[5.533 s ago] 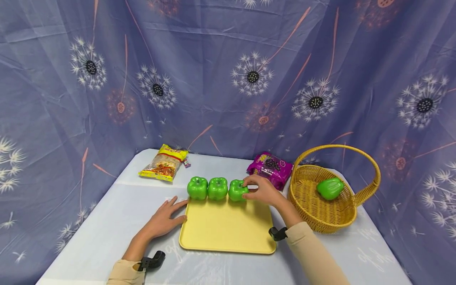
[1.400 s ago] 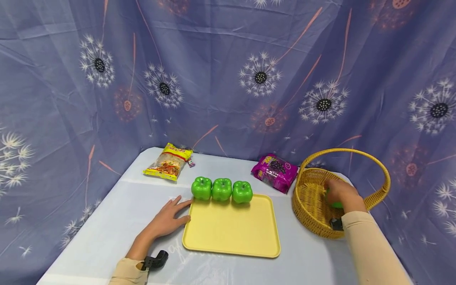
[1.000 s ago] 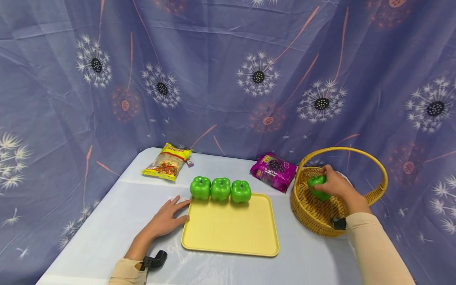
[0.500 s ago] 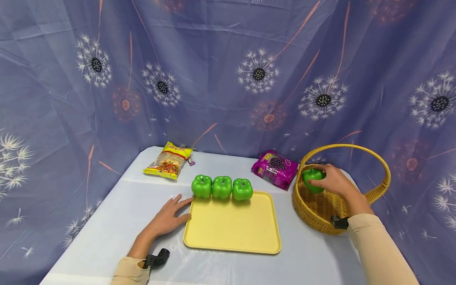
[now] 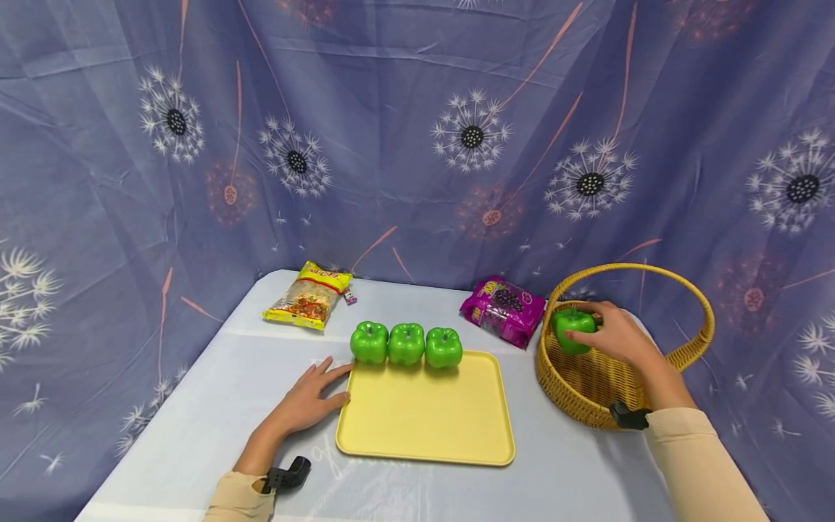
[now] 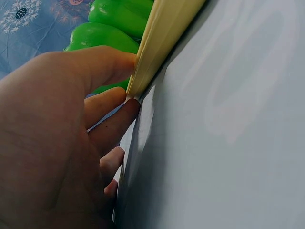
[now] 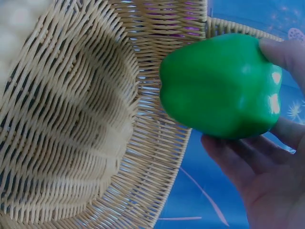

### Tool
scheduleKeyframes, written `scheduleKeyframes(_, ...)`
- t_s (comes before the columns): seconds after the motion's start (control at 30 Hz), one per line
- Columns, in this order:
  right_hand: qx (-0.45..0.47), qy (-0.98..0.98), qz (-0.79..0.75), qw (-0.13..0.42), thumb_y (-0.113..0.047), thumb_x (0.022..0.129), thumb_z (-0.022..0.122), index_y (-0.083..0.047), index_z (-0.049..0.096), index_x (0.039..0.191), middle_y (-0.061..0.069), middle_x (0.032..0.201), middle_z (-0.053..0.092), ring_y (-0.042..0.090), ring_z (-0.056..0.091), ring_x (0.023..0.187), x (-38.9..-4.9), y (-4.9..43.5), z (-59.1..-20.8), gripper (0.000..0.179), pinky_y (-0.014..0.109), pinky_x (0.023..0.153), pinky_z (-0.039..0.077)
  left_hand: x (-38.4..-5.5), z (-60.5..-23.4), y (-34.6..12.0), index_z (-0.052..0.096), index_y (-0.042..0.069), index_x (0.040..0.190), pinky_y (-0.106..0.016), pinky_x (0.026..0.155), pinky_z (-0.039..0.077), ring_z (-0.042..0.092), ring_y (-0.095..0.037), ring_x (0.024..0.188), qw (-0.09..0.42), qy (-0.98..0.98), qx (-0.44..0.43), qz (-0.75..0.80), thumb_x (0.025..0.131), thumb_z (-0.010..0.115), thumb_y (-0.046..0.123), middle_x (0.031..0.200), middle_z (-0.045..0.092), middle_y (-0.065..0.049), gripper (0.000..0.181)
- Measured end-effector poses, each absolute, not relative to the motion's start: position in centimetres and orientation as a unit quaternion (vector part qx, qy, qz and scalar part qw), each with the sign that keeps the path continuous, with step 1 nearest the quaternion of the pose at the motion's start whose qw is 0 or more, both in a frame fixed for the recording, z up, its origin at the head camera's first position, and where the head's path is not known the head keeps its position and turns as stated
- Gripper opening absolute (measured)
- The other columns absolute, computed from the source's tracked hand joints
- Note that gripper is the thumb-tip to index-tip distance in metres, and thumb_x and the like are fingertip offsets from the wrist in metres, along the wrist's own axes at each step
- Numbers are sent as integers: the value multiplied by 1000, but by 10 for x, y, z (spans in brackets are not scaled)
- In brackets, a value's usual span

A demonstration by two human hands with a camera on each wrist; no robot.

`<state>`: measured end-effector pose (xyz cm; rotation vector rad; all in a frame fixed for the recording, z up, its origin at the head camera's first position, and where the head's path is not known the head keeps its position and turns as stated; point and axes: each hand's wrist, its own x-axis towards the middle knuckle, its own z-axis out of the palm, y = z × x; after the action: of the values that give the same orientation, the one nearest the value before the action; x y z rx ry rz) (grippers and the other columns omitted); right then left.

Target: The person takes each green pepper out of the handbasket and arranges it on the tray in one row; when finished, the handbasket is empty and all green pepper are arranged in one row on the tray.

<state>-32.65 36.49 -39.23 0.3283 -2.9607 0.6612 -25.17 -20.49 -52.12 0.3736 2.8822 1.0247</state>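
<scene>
My right hand (image 5: 616, 335) holds a shiny green bell pepper (image 5: 574, 330) between thumb and fingers, inside the wicker basket (image 5: 603, 395) near its far left wall. In the right wrist view the thumb lies on one side of the pepper (image 7: 219, 86) and the fingers on the other. Three more green bell peppers, the left (image 5: 370, 343), the middle (image 5: 406, 344) and the right (image 5: 443, 348), stand in a row along the far edge of the yellow tray (image 5: 424, 417). At the tray's left rim rests my left hand (image 5: 303, 402), fingers spread and fairly straight, fingertips touching the rim.
A yellow snack bag (image 5: 308, 296) lies at the back left, a tiny packet (image 5: 350, 296) beside it. Left of the basket lies a purple grape bag (image 5: 504, 310). The basket's tall handle (image 5: 691, 304) arches over it. A patterned curtain (image 5: 391, 145) hangs behind the table.
My right hand has left the tray's rightmost pepper, reached into the basket, gripped the pepper lying there, turned it upright and shifted it toward the far left wall. My left hand has stayed put.
</scene>
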Motion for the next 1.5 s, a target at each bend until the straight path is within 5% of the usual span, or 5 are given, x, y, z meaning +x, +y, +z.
scheduleKeyframes(0.67, 130, -958, 240, 86, -54, 81, 71, -8, 49, 139, 14, 124, 53, 32, 59, 95, -296, 361, -377, 77, 37, 67, 52, -253, -521, -205, 48, 27, 143, -66, 108, 13, 13, -48, 140, 34, 936, 118, 331, 90, 61, 46, 154, 25, -20, 58)
scheduleKeyframes(0.97, 164, -949, 256, 87, -51, 80, 73, -9, 51, 138, 13, 123, 53, 34, 60, 100, -289, 346, -372, 75, 51, 80, 54, -253, -518, -205, 49, 26, 143, -66, 108, 14, 13, -48, 139, 34, 937, 119, 328, 91, 62, 43, 154, 25, -21, 57)
scheduleKeyframes(1.5, 220, -926, 293, 93, -42, 77, 80, -8, 56, 132, 11, 129, 53, 27, 60, 101, -288, 317, -381, 69, 42, 81, 55, -251, -519, -204, 49, 26, 143, -66, 108, 14, 13, -48, 139, 34, 935, 117, 333, 91, 62, 44, 154, 26, -21, 57)
